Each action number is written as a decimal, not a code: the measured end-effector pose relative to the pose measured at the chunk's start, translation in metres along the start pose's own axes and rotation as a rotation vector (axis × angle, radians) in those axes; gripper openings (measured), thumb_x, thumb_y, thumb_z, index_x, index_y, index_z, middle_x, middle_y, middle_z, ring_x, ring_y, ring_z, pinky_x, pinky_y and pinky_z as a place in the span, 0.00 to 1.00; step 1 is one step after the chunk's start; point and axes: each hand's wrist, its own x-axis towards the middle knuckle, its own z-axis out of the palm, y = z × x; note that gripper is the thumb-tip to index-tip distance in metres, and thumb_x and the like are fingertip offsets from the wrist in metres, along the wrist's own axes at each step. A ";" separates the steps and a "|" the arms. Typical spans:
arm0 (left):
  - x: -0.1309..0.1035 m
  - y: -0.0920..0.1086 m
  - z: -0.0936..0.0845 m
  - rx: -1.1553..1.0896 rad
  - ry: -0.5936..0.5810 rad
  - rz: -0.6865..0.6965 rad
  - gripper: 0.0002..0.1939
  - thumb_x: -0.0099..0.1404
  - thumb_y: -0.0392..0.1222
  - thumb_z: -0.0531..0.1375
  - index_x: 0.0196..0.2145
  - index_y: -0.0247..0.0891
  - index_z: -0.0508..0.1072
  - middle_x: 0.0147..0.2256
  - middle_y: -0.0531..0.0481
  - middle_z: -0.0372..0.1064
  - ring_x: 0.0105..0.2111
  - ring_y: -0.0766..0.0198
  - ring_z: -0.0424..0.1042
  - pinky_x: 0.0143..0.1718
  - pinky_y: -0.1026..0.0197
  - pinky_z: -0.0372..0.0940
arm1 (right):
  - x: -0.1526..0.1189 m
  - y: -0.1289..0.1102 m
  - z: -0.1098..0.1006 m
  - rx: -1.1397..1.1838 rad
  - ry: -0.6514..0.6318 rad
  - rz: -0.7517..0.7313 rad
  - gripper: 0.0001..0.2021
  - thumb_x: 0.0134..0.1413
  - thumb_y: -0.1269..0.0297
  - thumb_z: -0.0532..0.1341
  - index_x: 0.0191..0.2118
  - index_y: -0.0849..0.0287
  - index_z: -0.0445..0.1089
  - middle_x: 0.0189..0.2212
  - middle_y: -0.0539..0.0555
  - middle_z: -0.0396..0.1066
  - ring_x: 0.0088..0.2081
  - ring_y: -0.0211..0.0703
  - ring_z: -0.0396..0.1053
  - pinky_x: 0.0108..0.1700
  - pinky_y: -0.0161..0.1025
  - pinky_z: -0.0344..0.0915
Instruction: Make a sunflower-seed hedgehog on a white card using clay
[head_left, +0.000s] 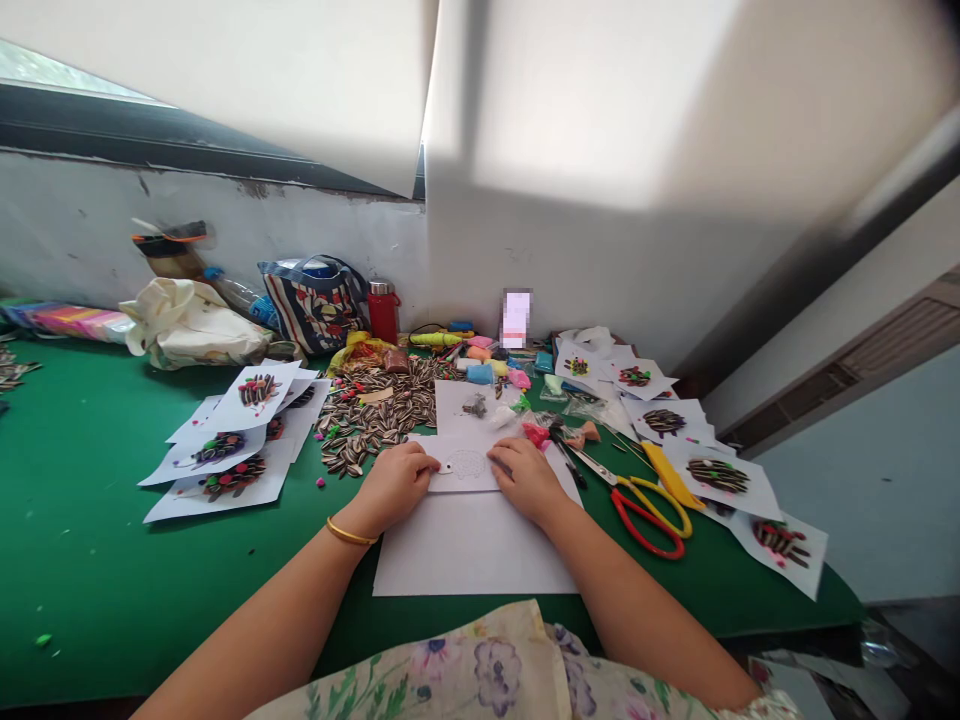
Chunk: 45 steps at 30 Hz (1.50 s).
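Note:
A small white paper with a dotted outline drawing (466, 465) lies on larger white sheets (472, 550) in front of me. At its left edge, my left hand (397, 483) has its fingers closed on the paper. The right edge is under the curled fingers of my right hand (527, 480). Behind the drawing is another white sheet (457, 400) with a small greyish piece on it. A pile of striped seeds (367, 425) sits beyond my left hand. Scissors with red and yellow handles (637, 510) lie right of my right hand.
Papers with seed-covered shapes are stacked at left (259, 400) and right (720, 475) on the green table (97, 560). Behind stand a red bottle (383, 315), a striped bag (319, 305), a cream bag (191, 325) and a phone (516, 320). Colored clay packets (480, 374) lie near the wall.

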 end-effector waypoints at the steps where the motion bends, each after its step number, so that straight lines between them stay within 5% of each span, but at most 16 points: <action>1: -0.001 -0.001 0.000 0.003 0.002 0.005 0.15 0.64 0.34 0.55 0.40 0.42 0.81 0.36 0.46 0.73 0.37 0.61 0.71 0.44 0.59 0.64 | 0.000 0.000 0.000 0.002 0.000 0.002 0.11 0.56 0.69 0.60 0.45 0.55 0.74 0.47 0.56 0.71 0.50 0.49 0.65 0.55 0.47 0.61; 45: -0.005 0.007 -0.007 0.096 -0.019 0.077 0.17 0.64 0.34 0.55 0.42 0.46 0.81 0.35 0.46 0.71 0.36 0.60 0.69 0.42 0.58 0.63 | -0.001 -0.003 -0.002 -0.006 -0.004 0.003 0.12 0.56 0.69 0.60 0.45 0.54 0.74 0.47 0.56 0.71 0.51 0.49 0.65 0.55 0.48 0.62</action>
